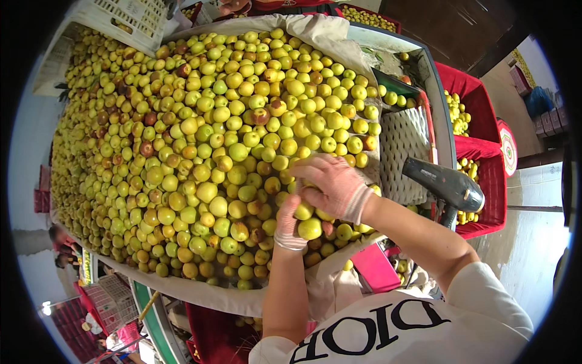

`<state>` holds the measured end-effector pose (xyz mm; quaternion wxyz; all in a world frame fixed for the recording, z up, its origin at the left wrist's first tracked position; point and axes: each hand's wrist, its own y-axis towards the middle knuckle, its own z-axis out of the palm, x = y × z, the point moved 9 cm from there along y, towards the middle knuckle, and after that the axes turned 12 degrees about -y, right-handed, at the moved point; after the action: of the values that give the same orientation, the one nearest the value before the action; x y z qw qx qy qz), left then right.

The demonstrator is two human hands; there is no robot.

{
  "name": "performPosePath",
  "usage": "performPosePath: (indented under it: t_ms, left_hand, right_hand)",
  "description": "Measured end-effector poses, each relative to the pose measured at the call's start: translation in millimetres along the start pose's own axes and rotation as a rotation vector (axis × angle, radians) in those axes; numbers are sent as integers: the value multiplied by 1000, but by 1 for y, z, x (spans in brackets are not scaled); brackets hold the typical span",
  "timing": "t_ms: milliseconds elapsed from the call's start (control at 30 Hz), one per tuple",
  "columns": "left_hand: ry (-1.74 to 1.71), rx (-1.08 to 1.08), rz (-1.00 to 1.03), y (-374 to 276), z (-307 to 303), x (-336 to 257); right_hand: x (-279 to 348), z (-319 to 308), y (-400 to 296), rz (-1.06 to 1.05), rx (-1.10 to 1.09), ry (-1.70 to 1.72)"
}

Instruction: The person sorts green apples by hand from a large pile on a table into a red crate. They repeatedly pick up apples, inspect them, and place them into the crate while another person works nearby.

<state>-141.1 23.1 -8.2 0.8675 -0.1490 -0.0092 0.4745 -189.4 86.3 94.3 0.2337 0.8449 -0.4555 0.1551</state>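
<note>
Yellow-green jujube-like fruits (207, 193), some with brown patches, cover a large cloth-lined table. Both hands wear thin pinkish knit gloves and meet over the pile near its right front. My left hand (289, 220) is turned palm inward, with a couple of green fruits (309, 228) cupped against its palm and thumb side. Curled over from the right, my right hand (334, 186) has its fingertips close to the left fingers; whether it grips a fruit is hidden. More fruits lie just under both hands.
A grey hair dryer (443, 184) lies right of the white foam netting (403, 152). Red cloth-lined crates (489, 191) of fruit stand beyond the table's right edge. A white plastic crate (150, 34) tips over the far left. A pink box (375, 268) is near my body. Another person's hand (234, 7) shows at the top.
</note>
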Motion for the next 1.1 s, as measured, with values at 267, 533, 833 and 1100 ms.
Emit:
performPosePath:
  t_ms: [267,533,833,1100]
  left_hand:
    - [-275,154,151,3,-2,-32]
    - [-311,144,140,5,3,-28]
    - [-157,150,25,11,16,-5]
    - [-128,162,-111,12,18,20]
  right_hand:
    - [-62,36,148,188,167,-207]
    - [-67,83,154,33,97,-247]
    - [-137,61,63,810,-582,1002]
    - [-164,67,6,708,-768,854]
